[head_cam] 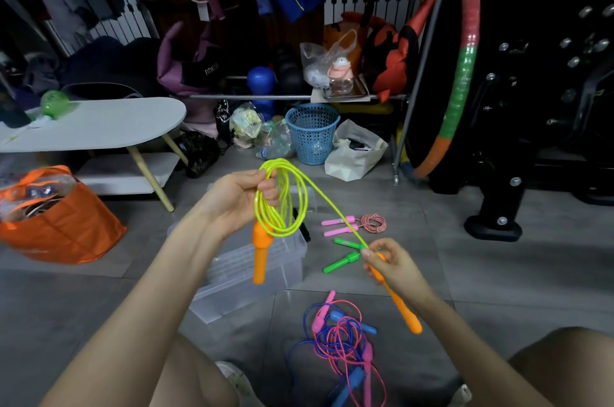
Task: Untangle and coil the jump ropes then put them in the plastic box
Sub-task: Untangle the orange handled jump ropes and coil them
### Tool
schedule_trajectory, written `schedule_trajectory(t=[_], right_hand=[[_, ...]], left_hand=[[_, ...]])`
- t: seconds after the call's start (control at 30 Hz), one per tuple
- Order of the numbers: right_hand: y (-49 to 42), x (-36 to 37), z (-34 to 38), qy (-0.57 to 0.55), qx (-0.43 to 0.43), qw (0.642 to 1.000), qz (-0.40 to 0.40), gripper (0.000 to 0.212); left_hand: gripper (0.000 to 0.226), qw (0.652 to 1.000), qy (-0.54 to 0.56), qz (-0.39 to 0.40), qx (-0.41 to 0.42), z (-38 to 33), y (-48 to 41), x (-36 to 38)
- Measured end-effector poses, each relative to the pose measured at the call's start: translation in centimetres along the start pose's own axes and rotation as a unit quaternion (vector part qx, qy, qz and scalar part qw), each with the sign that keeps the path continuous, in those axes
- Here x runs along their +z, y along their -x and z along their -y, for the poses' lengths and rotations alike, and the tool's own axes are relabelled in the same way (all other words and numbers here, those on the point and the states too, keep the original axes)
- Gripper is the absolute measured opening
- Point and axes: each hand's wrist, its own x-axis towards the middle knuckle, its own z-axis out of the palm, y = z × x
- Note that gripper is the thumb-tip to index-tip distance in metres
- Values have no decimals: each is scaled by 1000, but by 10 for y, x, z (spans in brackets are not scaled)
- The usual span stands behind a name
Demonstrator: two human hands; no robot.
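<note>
Head: orange bag (63, 227) left of plastic box (289, 257); blue basket (312, 134) behind.

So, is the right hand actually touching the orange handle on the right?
Touching. The head view shows the right hand with its fingers curled round the top end of the right orange handle, where the yellow rope enters it.

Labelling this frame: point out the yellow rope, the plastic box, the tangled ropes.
yellow rope (269, 223): head view, lower coil strands.
plastic box (232, 277): head view, clear side wall.
tangled ropes (336, 335): head view, middle of tangle.
</note>
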Motion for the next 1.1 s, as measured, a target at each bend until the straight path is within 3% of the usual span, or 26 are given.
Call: schedule_trajectory(t=[0.03,0.1,0.2,0.3,0.4,0.53,0.6,0.67,0.73,0.8,0.93,1.03,1.1], right_hand=[[0,-4,3,29,-7,1000,-6,18],[3,-12,15,65,-18,998,20,28],[7,-21,40,67,-44,996,35,48],[13,-16,77,12,-101,995,-10,41],[19,-8,113,-106,-159,979,-66,32],[19,9,138,-136,-225,952,-160,28],[19,21,140,-164,-241,937,-194,31],[17,33,138,-170,-253,929,-212,32],[17,43,136,-163,-263,924,-226,33],[16,52,134,-163,-273,919,-231,35],[8,68,114,-55,-275,939,-200,32],[2,70,100,181,-319,907,-206,31],[-1,63,94,220,-331,891,-218,36]], left_hand=[[3,999,-36,-21,9,0,-1,-2],[20,993,-99,-58,16,2,-6,-11],[27,985,-150,-84,23,5,-8,-17],[27,984,-155,-87,12,11,-8,-18],[26,992,-74,-95,-24,18,-8,-15],[16,987,96,-103,-75,21,-8,-5],[7,984,131,-90,-75,21,-7,3],[19,983,146,-83,-80,21,-7,8],[6,980,152,-88,-92,20,-10,11],[17,977,156,-102,-102,19,-13,14],[6,976,169,-91,-104,19,-16,26],[23,976,180,-72,-104,17,-18,31],[29,975,187,-65,-105,14,-17,27]])
